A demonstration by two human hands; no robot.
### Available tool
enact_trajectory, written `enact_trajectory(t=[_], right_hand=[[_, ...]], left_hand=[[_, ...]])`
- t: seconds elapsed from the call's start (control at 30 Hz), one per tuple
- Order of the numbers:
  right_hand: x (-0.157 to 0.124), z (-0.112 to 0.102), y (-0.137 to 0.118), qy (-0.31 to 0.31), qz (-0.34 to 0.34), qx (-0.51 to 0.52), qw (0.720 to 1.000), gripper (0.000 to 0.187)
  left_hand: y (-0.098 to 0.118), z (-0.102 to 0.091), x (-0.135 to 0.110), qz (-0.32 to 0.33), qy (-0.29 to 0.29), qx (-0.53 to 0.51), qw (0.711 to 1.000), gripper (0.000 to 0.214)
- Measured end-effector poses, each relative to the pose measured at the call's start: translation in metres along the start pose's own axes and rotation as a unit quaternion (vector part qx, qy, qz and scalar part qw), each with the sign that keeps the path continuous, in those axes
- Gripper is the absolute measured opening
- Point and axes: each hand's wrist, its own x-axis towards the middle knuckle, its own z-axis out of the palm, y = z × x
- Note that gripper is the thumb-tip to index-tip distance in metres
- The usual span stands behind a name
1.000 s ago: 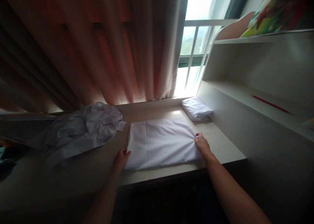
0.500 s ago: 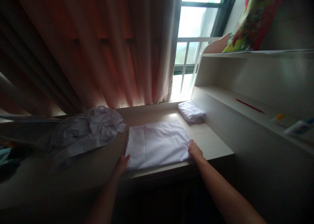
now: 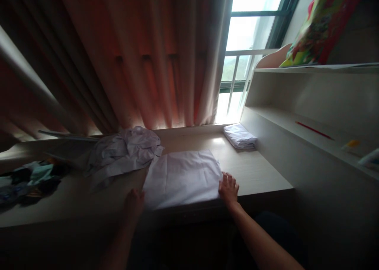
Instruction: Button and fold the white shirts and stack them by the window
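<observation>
1. While the white cloth (image 3: pixel 185 179) lies at lower centre, the curled right hand (image 3: pixel 228 188) touches its right edge.
2. The blurred left hand (image 3: pixel 134 202) sits at the left edge; I cannot tell whether either grips.

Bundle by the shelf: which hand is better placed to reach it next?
Right, likely: the right hand is at the cloth's right edge, on the bundle's side. The left hand is by the opposite edge, farther off.

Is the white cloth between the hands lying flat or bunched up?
Flat: the white cloth forms a rough rectangle with faint crease lines, between the left hand and right hand. How many layers, I cannot tell.
</observation>
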Motion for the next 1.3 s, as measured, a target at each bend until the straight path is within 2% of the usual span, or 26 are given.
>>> enact_trajectory(t=[0.03, 0.07, 0.13, 0.17, 0.23, 0.27, 0.33, 0.4, 0.53, 0.67, 0.8, 0.9, 1.0, 1.1, 1.17, 1.23, 1.3], right_hand=[[-0.003, 0.001, -0.014, 0.007, -0.031, 0.003, 0.999, 0.050], [-0.006, 0.003, -0.030, 0.000, -0.069, 0.008, 0.998, 0.050], [-0.012, 0.009, -0.063, -0.040, -0.149, 0.025, 0.988, 0.053], [-0.014, 0.012, -0.077, -0.064, -0.174, 0.031, 0.982, 0.055], [-0.015, 0.019, -0.093, -0.119, -0.186, 0.031, 0.975, 0.061], [-0.015, 0.022, -0.093, -0.142, -0.178, 0.026, 0.973, 0.065], [-0.012, 0.027, -0.082, -0.171, -0.150, 0.010, 0.974, 0.070], [-0.007, 0.029, -0.060, -0.179, -0.130, -0.010, 0.975, 0.074], [0.001, 0.026, -0.017, -0.181, -0.113, -0.042, 0.976, 0.074], [0.004, 0.023, 0.004, -0.177, -0.070, -0.063, 0.980, 0.077], [0.008, 0.023, 0.012, -0.180, -0.043, -0.074, 0.980, 0.075], [0.019, 0.022, 0.000, -0.153, -0.053, -0.080, 0.984, 0.073], [0.038, 0.021, -0.037, -0.115, -0.110, -0.053, 0.986, 0.070], [0.059, 0.022, -0.089, -0.123, -0.186, -0.002, 0.975, 0.069], [0.072, 0.026, -0.115, -0.153, -0.213, 0.021, 0.965, 0.068], [0.083, 0.033, -0.124, -0.193, -0.213, 0.026, 0.957, 0.067], [0.094, 0.040, -0.115, -0.218, -0.196, 0.018, 0.956, 0.065]], left_hand=[[0.012, 0.002, -0.005, 0.010, 0.016, 0.009, 1.000, 0.046], [0.026, 0.004, -0.009, 0.048, 0.027, 0.014, 0.998, 0.046], [0.059, 0.013, -0.017, 0.142, 0.010, 0.016, 0.990, 0.044], [0.074, 0.018, -0.020, 0.159, 0.001, 0.022, 0.987, 0.046], [0.092, 0.030, -0.025, 0.166, -0.051, 0.035, 0.984, 0.052], [0.093, 0.035, -0.026, 0.164, -0.075, 0.040, 0.983, 0.054], [0.082, 0.043, -0.029, 0.167, -0.099, 0.051, 0.980, 0.057], [0.060, 0.048, -0.032, 0.171, -0.075, 0.067, 0.980, 0.060], [0.025, 0.046, -0.037, 0.120, -0.041, 0.097, 0.987, 0.062], [0.020, 0.041, -0.038, 0.115, -0.055, 0.107, 0.986, 0.061], [0.020, 0.036, -0.033, 0.105, -0.092, 0.099, 0.985, 0.059], [0.030, 0.031, -0.023, 0.073, -0.064, 0.100, 0.990, 0.055], [0.065, 0.027, -0.002, 0.126, -0.001, 0.093, 0.988, 0.051], [0.112, 0.031, 0.030, 0.211, -0.024, 0.054, 0.976, 0.055], [0.133, 0.040, 0.052, 0.237, -0.071, 0.037, 0.968, 0.058], [0.135, 0.051, 0.072, 0.227, -0.109, 0.038, 0.967, 0.059], [0.120, 0.064, 0.088, 0.199, -0.112, 0.047, 0.972, 0.060]])
